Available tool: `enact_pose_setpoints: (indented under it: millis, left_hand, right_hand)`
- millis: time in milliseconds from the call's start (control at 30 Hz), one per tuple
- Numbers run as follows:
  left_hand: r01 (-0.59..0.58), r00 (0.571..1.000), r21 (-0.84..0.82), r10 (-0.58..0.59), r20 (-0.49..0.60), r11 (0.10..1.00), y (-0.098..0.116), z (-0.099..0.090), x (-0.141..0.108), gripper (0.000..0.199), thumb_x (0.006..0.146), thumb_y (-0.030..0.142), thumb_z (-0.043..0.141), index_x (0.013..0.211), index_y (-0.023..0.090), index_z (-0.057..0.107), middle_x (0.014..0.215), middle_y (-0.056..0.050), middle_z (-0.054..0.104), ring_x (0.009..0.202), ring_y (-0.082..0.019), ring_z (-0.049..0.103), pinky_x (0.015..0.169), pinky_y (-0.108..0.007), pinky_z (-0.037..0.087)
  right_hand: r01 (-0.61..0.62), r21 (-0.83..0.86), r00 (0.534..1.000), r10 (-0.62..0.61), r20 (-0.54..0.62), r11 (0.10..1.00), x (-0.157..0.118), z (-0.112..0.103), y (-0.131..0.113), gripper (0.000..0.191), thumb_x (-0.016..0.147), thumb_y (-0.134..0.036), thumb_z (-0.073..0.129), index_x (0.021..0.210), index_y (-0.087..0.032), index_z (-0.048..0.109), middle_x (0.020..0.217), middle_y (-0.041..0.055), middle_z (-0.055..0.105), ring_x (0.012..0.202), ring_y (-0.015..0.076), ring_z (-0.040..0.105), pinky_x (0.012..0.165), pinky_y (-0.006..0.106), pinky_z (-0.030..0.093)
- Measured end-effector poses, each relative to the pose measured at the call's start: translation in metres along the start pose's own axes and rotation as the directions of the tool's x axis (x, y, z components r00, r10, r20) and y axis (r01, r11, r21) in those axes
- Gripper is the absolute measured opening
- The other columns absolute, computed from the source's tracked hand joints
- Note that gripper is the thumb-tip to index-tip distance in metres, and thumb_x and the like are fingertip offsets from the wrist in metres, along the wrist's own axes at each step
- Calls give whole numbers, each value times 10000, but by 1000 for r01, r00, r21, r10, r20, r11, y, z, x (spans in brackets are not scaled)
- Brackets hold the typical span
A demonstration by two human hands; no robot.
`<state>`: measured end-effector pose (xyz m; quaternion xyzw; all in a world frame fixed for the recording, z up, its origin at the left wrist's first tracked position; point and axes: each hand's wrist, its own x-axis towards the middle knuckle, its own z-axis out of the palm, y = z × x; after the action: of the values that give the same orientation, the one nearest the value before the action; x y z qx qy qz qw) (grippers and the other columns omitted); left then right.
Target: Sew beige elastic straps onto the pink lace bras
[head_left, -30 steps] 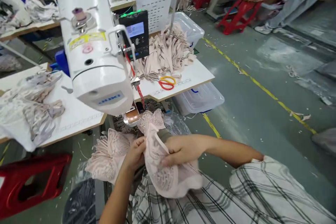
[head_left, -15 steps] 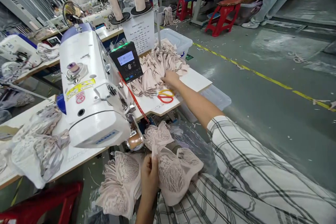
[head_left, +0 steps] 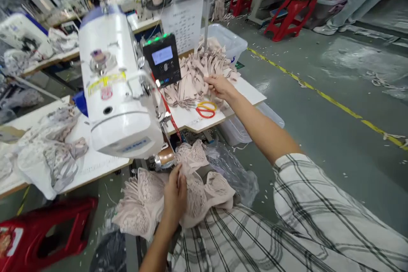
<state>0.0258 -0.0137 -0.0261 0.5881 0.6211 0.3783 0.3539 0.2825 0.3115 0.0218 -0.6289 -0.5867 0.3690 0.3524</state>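
My left hand (head_left: 175, 191) is closed on the edge of a pale pink lace bra (head_left: 195, 195), which drapes over my lap beside the sewing machine's arm. To its left lies a stack of similar bras (head_left: 138, 206). My right hand (head_left: 219, 87) reaches to the front of a heap of pale pink fabric straps (head_left: 191, 77) on the table, with thumb and fingers pinched on a strap at the heap's edge. Just below that hand are scissors (head_left: 206, 109) with yellow and red handles.
The white sewing machine (head_left: 117, 93) stands at left, with a black control panel (head_left: 162, 59) next to it. Finished-looking lace pieces (head_left: 47, 148) lie on the table's left part. A clear bin (head_left: 229, 40), red stools (head_left: 291, 15) and a plastic bag (head_left: 234, 174) are around.
The whole view has tilted and shifted slightly. My right hand has drawn back a little from the strap heap, fingers pinched. My left hand stays on the bra.
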Motion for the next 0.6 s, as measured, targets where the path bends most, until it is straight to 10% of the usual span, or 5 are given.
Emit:
enact_pose_setpoints:
  millis: [133,300,433,600]
  left_hand:
    - [-206,979,46,205,10,978,7,-13,2,293,991,234,460,1193,195,669,1126,-103,745,1031,-201,706,893,-327,554]
    - [-186,980,9,186,-68,983,20,-32,6,264,991,249,499,1153,192,700,1131,-86,757,1050,-190,710,892,-307,574]
    - [-105,993,36,106,-41,994,26,-44,6,286,987,288,517,1194,205,698,1150,-80,754,1047,-200,711,856,-316,592]
    - [-108,988,190,127,-90,976,28,-52,15,347,994,312,497,1272,197,670,1194,-98,737,1063,-218,705,830,-312,586]
  right_hand:
    - [-113,636,947,-112,303,763,-106,33,-6,385,750,-510,785,880,-201,594,674,-51,585,482,39,469,446,152,412]
    - [-363,623,809,-98,580,692,-217,66,3,393,735,-508,807,887,-168,683,602,-18,649,441,64,540,404,165,414]
    - [-366,590,813,-62,579,720,-226,75,9,360,748,-487,803,833,-158,686,567,-18,638,463,74,564,433,171,432]
    - [-375,524,680,-157,716,765,-209,72,-8,356,745,-437,816,929,-165,680,727,-11,668,579,81,603,563,210,514]
